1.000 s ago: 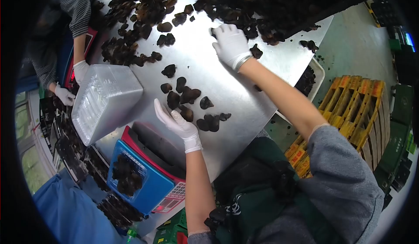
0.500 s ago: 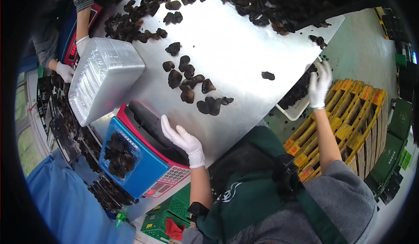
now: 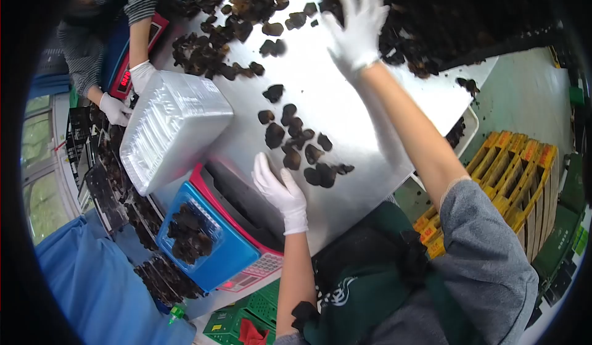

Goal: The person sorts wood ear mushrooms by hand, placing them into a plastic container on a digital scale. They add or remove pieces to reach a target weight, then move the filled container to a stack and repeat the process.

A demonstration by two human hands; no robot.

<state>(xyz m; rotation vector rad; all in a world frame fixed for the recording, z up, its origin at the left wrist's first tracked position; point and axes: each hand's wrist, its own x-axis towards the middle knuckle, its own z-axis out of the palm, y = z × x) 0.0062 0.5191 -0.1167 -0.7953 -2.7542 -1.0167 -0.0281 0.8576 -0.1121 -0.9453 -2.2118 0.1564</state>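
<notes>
My right hand (image 3: 356, 27), in a white glove, reaches over the far part of the metal table with its fingers spread. It is at the edge of a heap of dark wood ear mushrooms (image 3: 431, 12) and seems to hold nothing. My left hand (image 3: 282, 197), gloved too, hovers open with thumb apart beside a red and blue scale (image 3: 239, 261), near several loose wood ear mushrooms (image 3: 296, 132). On the scale's blue platform a clear plastic tray (image 3: 216, 228) holds more of these mushrooms (image 3: 189, 234).
A stack of clear trays (image 3: 197, 116) stands at the left, where a co-worker's gloved hands (image 3: 115, 109) work by another scale (image 3: 126, 76). A white basket (image 3: 470, 129) and yellow pallets (image 3: 493, 184) are beyond the table's right edge. Green crates (image 3: 237, 323) stand below.
My right hand has moved from the white basket at the right edge to the mushroom heap across the table. My left hand stays near the scale. The view has shifted slightly.
</notes>
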